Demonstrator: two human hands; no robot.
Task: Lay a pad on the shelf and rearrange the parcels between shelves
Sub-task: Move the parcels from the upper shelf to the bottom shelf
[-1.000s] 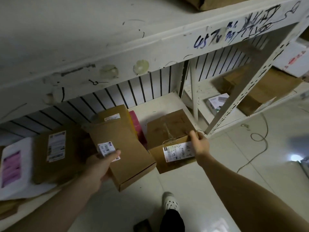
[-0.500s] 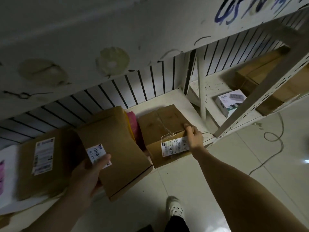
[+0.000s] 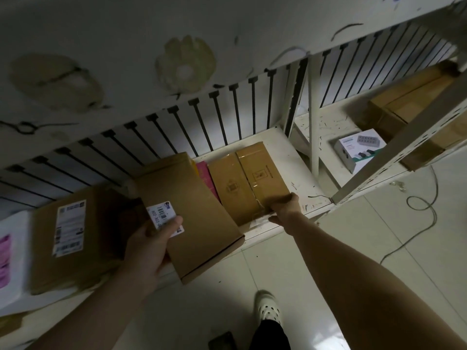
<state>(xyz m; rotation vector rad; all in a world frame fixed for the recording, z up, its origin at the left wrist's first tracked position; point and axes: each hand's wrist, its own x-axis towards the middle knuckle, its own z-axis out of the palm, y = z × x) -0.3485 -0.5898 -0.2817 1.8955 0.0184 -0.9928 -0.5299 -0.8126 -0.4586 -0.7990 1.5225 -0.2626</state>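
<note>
Starting at the shelf's left end, a white parcel with a pink label lies flat, with a labelled brown box beside it. The left hand grips the long cardboard box by its left edge, thumb pressed on the white barcode label; this box overhangs the shelf's front edge. A pink parcel stands behind it. The right hand clasps the front right corner of the taped box, which lies flat near the shelf's right end.
</note>
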